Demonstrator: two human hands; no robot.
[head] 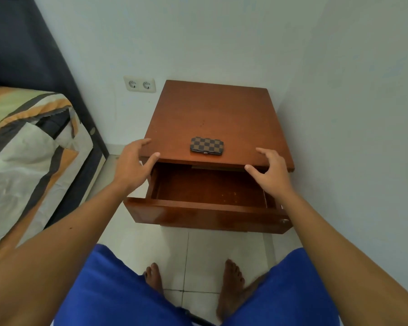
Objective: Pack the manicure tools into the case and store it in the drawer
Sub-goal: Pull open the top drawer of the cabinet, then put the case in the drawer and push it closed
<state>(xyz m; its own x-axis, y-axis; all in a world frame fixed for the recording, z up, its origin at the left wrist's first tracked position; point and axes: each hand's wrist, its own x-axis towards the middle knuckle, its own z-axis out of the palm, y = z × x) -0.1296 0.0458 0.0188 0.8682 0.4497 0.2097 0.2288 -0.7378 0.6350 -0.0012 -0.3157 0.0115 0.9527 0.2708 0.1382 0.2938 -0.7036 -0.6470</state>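
Observation:
A small brown checkered manicure case [206,146] lies closed near the front edge of the wooden nightstand top [212,114]. Below it the drawer [198,214] is pulled out and its inside looks bare. My left hand [133,164] hovers at the front left corner of the top, fingers spread, holding nothing. My right hand [270,170] hovers at the front right, over the drawer's back edge, fingers apart and empty. The case sits between the two hands, touched by neither. No loose tools are visible.
A bed with a striped cover [26,147] stands close on the left. White walls hem the nightstand at the back and right, with a double socket [140,84] on the back wall. My bare feet [193,283] stand on the tiled floor before the drawer.

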